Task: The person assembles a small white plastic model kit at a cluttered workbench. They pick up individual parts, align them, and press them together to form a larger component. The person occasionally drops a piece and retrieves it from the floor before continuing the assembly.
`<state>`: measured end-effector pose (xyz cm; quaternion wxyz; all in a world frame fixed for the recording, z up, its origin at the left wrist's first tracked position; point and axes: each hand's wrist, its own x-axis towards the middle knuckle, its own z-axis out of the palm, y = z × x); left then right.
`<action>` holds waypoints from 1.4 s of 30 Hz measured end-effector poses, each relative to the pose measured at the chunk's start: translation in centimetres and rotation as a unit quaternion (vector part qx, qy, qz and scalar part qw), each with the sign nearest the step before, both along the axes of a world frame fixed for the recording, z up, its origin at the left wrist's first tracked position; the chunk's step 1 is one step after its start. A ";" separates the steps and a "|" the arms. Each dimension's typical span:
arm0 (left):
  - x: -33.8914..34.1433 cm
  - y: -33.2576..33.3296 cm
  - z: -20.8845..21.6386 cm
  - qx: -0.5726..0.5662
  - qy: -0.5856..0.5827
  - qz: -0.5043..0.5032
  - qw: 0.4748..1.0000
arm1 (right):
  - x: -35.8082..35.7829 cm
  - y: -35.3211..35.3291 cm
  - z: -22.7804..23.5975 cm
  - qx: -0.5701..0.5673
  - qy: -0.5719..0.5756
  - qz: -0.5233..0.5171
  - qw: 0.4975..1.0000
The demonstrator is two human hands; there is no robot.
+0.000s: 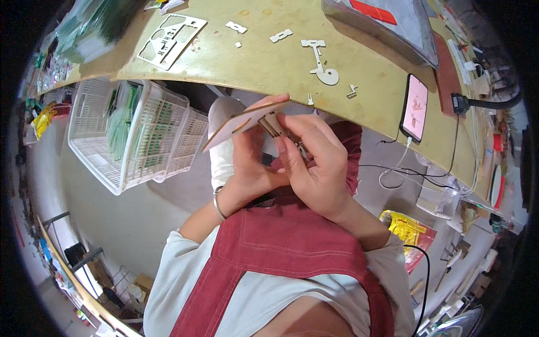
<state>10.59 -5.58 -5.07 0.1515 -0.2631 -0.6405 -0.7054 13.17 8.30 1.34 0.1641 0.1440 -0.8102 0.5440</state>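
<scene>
My left hand (250, 168) grips a thin, pale wooden board (233, 124), held tilted over my lap in front of the table edge. On the board's side toward my right hand sits a small slatted wooden piece (271, 124) with dark cut edges. The thumb and fingers of my right hand (317, 165) are closed on this piece, against the board. Part of the piece is hidden behind those fingers, so how it joins the board cannot be made out.
On the yellowish table (252, 56) lie a cut-out wooden sheet (171, 42), a round-ended wooden piece (327, 76) and several small pieces. A phone (414, 106) with a cable lies right, below a grey tray (382, 33). White baskets (147, 135) stand left.
</scene>
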 end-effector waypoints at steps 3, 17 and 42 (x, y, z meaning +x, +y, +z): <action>0.0 0.4 -0.8 0.028 0.002 0.013 1.000 | 0.0 -0.3 -0.1 -0.017 0.024 0.005 1.000; -0.3 0.8 -0.3 0.040 0.032 0.001 0.999 | -0.6 0.3 0.8 -0.019 0.041 0.038 0.998; -3.4 -3.4 3.4 0.179 -0.399 -0.210 0.874 | -2.8 3.8 1.1 -0.035 -0.091 -0.054 0.994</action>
